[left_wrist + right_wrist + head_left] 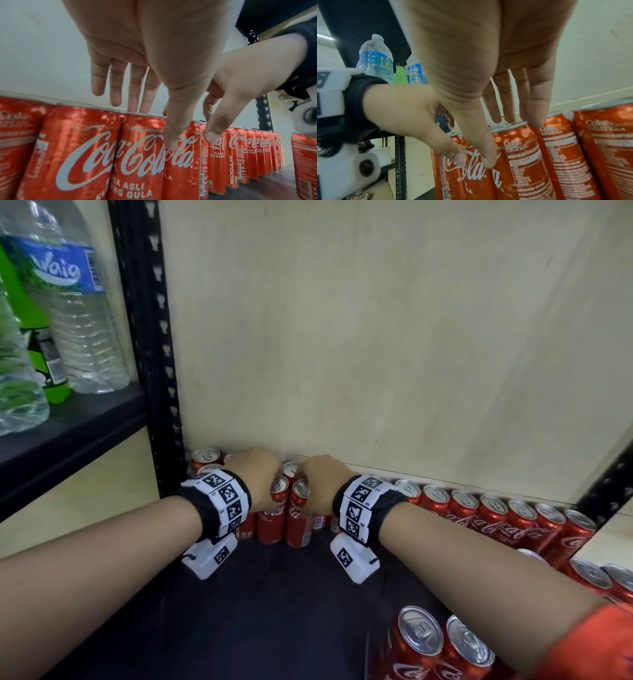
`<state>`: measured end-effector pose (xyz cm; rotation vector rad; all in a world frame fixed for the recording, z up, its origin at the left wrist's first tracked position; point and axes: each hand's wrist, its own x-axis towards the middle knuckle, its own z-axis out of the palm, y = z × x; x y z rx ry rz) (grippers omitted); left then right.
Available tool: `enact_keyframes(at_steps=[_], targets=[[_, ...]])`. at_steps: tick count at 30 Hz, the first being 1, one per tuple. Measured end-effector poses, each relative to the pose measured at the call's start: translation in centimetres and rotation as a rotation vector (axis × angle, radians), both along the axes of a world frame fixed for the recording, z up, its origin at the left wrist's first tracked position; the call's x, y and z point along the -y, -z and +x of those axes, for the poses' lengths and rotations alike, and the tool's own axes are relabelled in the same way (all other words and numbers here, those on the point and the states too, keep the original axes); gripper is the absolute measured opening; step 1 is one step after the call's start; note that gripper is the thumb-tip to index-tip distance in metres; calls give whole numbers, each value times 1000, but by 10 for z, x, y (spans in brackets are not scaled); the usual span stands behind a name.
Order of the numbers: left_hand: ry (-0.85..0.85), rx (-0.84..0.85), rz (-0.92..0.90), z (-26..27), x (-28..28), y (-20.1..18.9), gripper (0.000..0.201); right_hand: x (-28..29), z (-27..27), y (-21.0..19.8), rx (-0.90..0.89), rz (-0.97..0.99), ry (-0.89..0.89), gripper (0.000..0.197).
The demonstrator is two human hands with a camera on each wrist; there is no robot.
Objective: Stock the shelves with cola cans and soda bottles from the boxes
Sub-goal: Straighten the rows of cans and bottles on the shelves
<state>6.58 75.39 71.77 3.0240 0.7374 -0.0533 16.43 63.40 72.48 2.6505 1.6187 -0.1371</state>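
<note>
Red Coca-Cola cans stand in the back-left corner of a black shelf (274, 611). My left hand (263, 477) reaches over them with straight, spread fingers (116, 88) above and behind the can tops. Its thumb touches the front of one can (145, 155). My right hand (318, 477) is right beside it in the same pose, fingers (537, 101) straight down over a can top. That thumb touches the face of the neighbouring can (518, 155). Neither hand wraps a can. The two thumbed cans (279, 508) (299, 515) stand upright side by side.
A row of cola cans (493, 508) lines the back wall to the right. More cans (442, 642) stand at the front right under my right forearm. A black upright post (150, 337) borders the left; beyond it stand water bottles (78, 302) and a green bottle (37, 337).
</note>
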Motion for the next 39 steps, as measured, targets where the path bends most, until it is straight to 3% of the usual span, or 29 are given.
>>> enact_keyframes(at_steps=[3, 9, 14, 18, 25, 31, 39], targets=[[19, 55, 47, -2, 6, 4, 29, -2, 0, 0, 34, -25, -23, 47], [78, 72, 38, -3, 10, 8, 33, -3, -2, 2, 82, -22, -27, 26], [89, 78, 3, -9, 14, 18, 41, -1, -4, 2, 83, -27, -29, 39], [95, 63, -30, -11, 23, 19, 53, 3, -6, 5, 69, -13, -19, 36], [74, 54, -65, -14, 28, 17, 36, 9, -8, 2, -6, -28, -1, 61], [6, 102, -94, -18, 34, 20, 32, 9, -12, 9, -30, -5, 35, 49], [-12, 102, -113, -23, 42, 5, 41, 27, -10, 4, -92, 74, 110, 38]])
